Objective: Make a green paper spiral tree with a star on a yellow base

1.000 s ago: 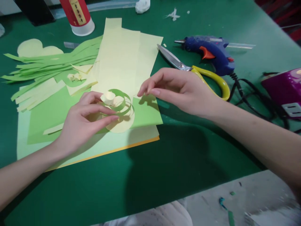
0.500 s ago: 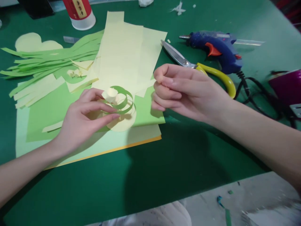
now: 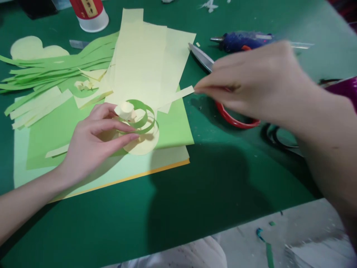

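My left hand (image 3: 97, 139) pinches a small paper piece (image 3: 147, 128) made of a looped green strip and cream curls, between thumb and fingers. It is held over a round cream paper disc (image 3: 142, 145). My right hand (image 3: 251, 82), turned knuckles up, has its fingertips closed at the end of a narrow pale yellow paper strip (image 3: 182, 93). Beneath that hand lie scissors (image 3: 202, 57), blade tip to the left, with a red handle loop showing; the rest is hidden. Green paper (image 3: 174, 128) and pale sheets (image 3: 142, 56) lie under and behind my left hand.
Fringed green paper (image 3: 64, 65), cut pale strips (image 3: 41, 108) and cream rounded shapes (image 3: 26, 48) lie left. A red and white cup (image 3: 93, 18) stands behind. A blue glue gun (image 3: 237, 41) and black cable (image 3: 279, 137) are right.
My right hand has turned over from palm-side view to knuckles up, and its fingertips have come to the strip's end. The red scissors handle now shows. My left hand holds the same piece.
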`<state>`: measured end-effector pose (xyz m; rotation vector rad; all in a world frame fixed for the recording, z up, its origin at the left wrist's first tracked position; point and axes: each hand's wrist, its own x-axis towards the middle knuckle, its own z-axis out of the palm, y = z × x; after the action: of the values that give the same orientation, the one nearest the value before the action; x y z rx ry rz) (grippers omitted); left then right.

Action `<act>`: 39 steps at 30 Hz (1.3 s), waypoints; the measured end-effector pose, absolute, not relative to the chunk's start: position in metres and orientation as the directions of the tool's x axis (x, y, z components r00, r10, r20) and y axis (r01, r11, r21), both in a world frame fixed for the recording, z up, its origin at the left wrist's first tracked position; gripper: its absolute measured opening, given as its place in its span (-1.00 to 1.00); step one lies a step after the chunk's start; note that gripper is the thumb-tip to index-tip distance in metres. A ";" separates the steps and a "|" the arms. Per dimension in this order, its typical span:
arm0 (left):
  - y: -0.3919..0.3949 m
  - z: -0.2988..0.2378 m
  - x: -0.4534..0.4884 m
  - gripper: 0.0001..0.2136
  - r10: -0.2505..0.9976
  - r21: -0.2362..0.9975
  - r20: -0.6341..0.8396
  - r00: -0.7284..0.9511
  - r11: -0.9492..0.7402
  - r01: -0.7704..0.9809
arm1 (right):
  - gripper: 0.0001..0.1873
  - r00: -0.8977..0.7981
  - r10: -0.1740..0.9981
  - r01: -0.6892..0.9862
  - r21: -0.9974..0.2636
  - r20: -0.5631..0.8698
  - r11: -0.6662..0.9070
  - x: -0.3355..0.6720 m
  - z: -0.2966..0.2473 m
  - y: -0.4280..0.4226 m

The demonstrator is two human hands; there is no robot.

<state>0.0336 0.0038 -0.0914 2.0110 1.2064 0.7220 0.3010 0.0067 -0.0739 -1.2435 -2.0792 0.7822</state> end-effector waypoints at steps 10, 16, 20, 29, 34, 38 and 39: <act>0.006 -0.091 0.032 -0.99 0.913 0.774 0.076 0.400 -0.307 0.553 | -0.96 0.150 0.960 0.546 -0.829 0.236 0.119 0.334 -0.065 0.024; 0.006 -0.090 0.031 -0.98 0.922 0.781 0.043 0.385 -0.271 0.563 | -0.85 0.069 0.997 0.064 -0.997 -0.045 -0.050 0.322 -0.070 0.029; 0.007 -0.089 0.030 -0.99 0.926 0.759 0.030 0.377 -0.267 0.594 | -0.80 0.051 0.997 0.029 -0.998 -0.058 -0.060 0.318 -0.067 0.025; 0.008 -0.088 0.028 -0.97 0.926 0.772 0.033 0.376 -0.263 0.579 | -0.73 0.167 0.986 0.542 -0.837 0.024 -0.072 0.310 -0.058 0.019; 0.008 -0.088 0.029 -0.97 0.929 0.768 0.032 0.369 -0.260 0.586 | -0.66 0.192 0.981 0.196 -0.978 -0.039 -0.077 0.312 -0.056 0.017; 0.008 -0.088 0.029 -0.97 0.927 0.768 0.041 0.372 -0.268 0.582 | -0.59 0.122 0.987 0.053 -0.992 -0.105 -0.113 0.316 -0.052 0.016; 0.008 -0.088 0.029 -0.96 0.927 0.769 0.042 0.374 -0.268 0.580 | -0.59 0.107 0.986 0.031 -0.990 -0.130 -0.134 0.317 -0.051 0.015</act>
<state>0.0295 0.0080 -0.0881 1.9629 1.2973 0.6594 0.3166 0.0155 -0.0505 -1.3831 -1.0928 1.2078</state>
